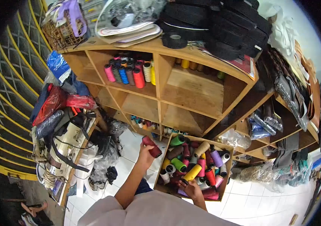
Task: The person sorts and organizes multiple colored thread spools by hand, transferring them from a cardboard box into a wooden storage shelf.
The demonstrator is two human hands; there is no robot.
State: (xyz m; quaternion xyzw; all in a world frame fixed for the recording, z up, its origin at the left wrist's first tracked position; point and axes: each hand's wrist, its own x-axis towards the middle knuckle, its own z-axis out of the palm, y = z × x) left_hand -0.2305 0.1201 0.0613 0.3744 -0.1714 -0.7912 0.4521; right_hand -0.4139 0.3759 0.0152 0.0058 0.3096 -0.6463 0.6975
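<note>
My left hand (144,155) is wrapped round a maroon thread spool (152,147), raised over the tiled floor left of the box. Inside the cardboard box (227,184) lies a jumble of thread spools in many colours. My right hand (193,189) reaches in at the near side, its fingers closed on the lower end of a yellow thread spool (193,172). Close to that spool lie a bright green spool (178,164) and a red spool (210,176). A purple spool (216,158) and a beige spool (202,149) rest towards the back.
A wooden cubby shelf (159,83) stands ahead; one upper compartment holds upright spools (126,73). Black rolls (213,28) are piled on top. To the left is a sewing machine (64,147) with bags around it. Plastic-wrapped bundles (260,175) sit on the floor at right.
</note>
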